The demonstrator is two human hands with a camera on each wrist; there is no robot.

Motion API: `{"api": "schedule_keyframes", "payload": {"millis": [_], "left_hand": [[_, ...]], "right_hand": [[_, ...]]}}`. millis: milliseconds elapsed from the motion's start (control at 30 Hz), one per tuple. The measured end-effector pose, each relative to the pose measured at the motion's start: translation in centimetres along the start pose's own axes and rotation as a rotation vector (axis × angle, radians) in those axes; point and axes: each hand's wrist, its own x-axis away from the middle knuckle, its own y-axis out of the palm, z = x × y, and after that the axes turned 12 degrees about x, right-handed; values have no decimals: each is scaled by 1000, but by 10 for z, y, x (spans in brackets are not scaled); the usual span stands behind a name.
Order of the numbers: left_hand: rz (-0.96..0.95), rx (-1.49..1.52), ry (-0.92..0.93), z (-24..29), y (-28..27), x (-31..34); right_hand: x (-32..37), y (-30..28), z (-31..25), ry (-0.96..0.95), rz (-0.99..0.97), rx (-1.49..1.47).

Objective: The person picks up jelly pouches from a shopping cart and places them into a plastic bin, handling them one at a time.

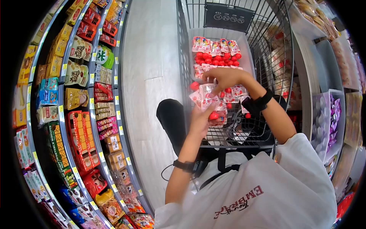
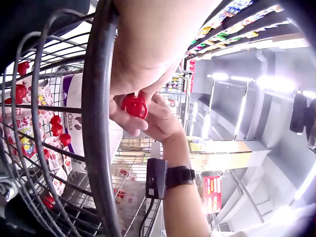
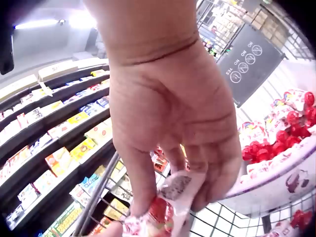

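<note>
White-and-pink pouches (image 1: 208, 95) with red caps are held between the two hands over the cart. My left hand (image 1: 200, 121) grips them from below, a red cap (image 1: 213, 115) showing beside its thumb. Reaching from the upper right, my right hand (image 1: 225, 78) bends its fingers and thumb round the pouches' upper part. In the right wrist view, the right hand (image 3: 173, 118) pinches a pouch (image 3: 177, 190) between thumb and fingers. A red cap (image 2: 135, 106) sticks out by the fingers of the left hand (image 2: 148, 54); the pouch bodies are mostly hidden there.
A translucent bin (image 1: 247, 42) in the wire cart (image 1: 291, 49) holds rows of similar pouches; more lie loose below it. Snack shelves (image 1: 89, 80) line the left side. A bin of purple packs (image 1: 334, 118) stands at the right, beyond the cart.
</note>
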Motion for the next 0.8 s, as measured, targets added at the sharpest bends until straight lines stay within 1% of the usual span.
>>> {"api": "schedule_keyframes", "payload": {"millis": [33, 67, 133, 167, 233, 267, 300, 333, 367, 400, 433, 467, 500, 533, 567, 633, 667, 700, 733, 767, 800], "left_hand": [[-5, -5, 0, -1, -1, 0], [30, 6, -10, -2, -3, 1], [62, 12, -10, 0, -3, 2], [78, 40, -8, -1, -4, 1], [89, 63, -9, -2, -4, 0], [112, 32, 50, -3, -4, 0], [134, 1, 109, -6, -5, -1], [184, -28, 177, -9, -5, -4], [181, -32, 174, -12, -8, -7], [137, -128, 234, -15, -13, -12], [93, -224, 293, -12, -7, -9], [40, -232, 287, -11, 0, -4], [38, -236, 281, -9, 5, 0], [20, -207, 215, -5, 8, 3], [7, -176, 151, -2, 10, 6], [45, -117, 142, 4, 16, 13], [-6, -27, 127, 8, 19, 15], [-61, 63, 110, 10, 20, 15], [-56, -44, 111, 7, 17, 11], [-53, -42, 108, 5, 14, 10], [6, -52, 124, 4, 12, 9]], "right_hand": [[5, 4, -1, 66, 59, 40], [11, 5, -1, 65, 63, 41], [26, 2, -3, 144, 93, -108], [33, 0, -4, 141, 97, -106], [49, -10, -12, 291, 259, -266], [54, -7, -8, 285, 373, -310], [58, -9, -12, 289, 378, -310], [64, -10, -18, 367, 369, -436], [66, -9, -24, 442, 361, -563], [65, -4, -27, 454, 300, -581], [62, 3, -31, 455, 304, -586], [58, 13, -35, 420, 299, -766], [54, 20, -38, 380, 292, -944], [52, 23, -38, 255, 220, -1131], [51, 27, -36, 254, 217, -1132], [46, 36, -37, 205, 317, -1142], [45, 36, -36, 232, 372, -1027], [45, 35, -38, 233, 364, -1031], [46, 35, -40, 267, 386, -842], [47, 34, -39, 298, 408, -650], [41, 41, -30, 285, 461, -541]]}}
